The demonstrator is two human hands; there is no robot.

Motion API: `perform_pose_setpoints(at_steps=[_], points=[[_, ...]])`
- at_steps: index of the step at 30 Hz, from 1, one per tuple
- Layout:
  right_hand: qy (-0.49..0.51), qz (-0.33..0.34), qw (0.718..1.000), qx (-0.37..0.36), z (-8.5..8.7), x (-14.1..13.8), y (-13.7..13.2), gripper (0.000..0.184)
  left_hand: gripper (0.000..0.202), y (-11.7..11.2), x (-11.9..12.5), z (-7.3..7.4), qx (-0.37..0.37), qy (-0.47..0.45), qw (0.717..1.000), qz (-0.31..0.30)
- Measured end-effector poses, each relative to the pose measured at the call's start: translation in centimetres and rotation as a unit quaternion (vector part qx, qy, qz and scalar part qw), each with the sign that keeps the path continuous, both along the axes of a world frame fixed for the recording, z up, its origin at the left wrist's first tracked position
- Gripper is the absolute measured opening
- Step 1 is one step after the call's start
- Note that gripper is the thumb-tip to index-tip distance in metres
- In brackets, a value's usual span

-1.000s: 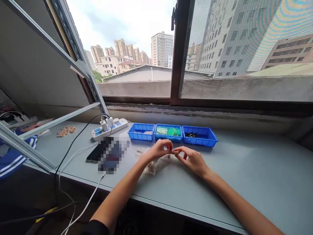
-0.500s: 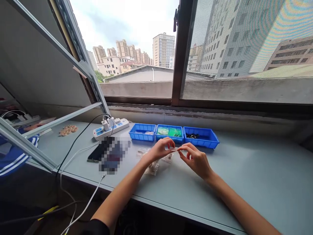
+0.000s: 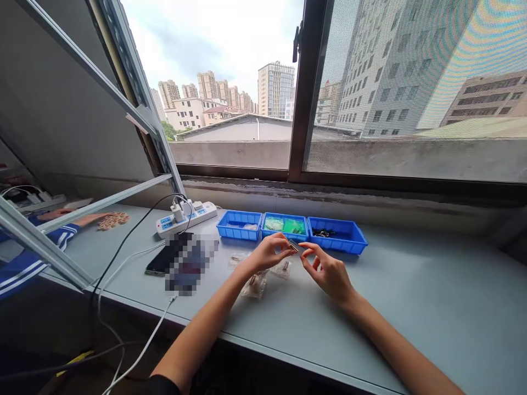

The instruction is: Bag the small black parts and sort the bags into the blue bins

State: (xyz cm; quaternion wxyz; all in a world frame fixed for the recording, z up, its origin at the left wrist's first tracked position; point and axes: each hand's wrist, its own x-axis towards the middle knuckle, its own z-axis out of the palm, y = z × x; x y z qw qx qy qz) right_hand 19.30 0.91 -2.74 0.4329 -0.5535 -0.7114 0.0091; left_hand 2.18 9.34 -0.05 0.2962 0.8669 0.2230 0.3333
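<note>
My left hand [image 3: 269,253] is raised a little over the grey table [image 3: 411,296], thumb and fingertips pinched on a small flat part [image 3: 293,246]. My right hand [image 3: 327,270] is just right of it, thumb and forefinger pinched near the same part, other fingers curled; I cannot make out anything in them. Small clear bags [image 3: 263,277] with tiny pieces lie on the table under my left wrist. Behind my hands stand three blue trays: the left tray [image 3: 240,224], the middle tray [image 3: 285,225] with green bags, the right tray [image 3: 336,234] with dark bits.
A white power strip [image 3: 187,215] with plugs and cables lies at the back left, a dark phone [image 3: 162,258] beside it. Small brown discs [image 3: 112,220] lie far left, near another person's blue-and-white sleeve [image 3: 28,258]. A metal window frame [image 3: 86,208] slants over the left side.
Both hands have lifted slightly off the table and drawn a little apart. My left hand keeps the small part. At far left another person's hand has reached toward the brown discs.
</note>
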Motion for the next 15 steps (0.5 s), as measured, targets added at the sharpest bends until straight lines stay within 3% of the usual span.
perform_pose_setpoints(at_steps=[2,4,9,12,15], points=[[0.005,-0.002,1.0,-0.014,0.0,0.0,0.0,0.03,0.022,0.6,-0.4,0.4,0.008,-0.016,0.998,0.068],[0.007,-0.001,1.0,-0.027,0.0,0.0,0.1,0.029,0.022,1.4,-1.2,0.9,0.025,-0.038,0.984,0.175],[0.001,0.005,0.999,-0.047,-0.1,0.2,0.1,0.028,0.017,3.6,-4.0,1.3,0.061,-0.016,0.895,0.442],[-0.012,0.009,0.999,-0.052,-0.2,0.3,0.1,0.027,0.019,4.6,-5.5,1.2,0.058,0.001,0.848,0.526],[-0.017,0.012,0.998,-0.058,-0.3,0.3,0.1,0.026,0.025,5.0,-6.3,1.2,0.047,0.0,0.83,0.555]])
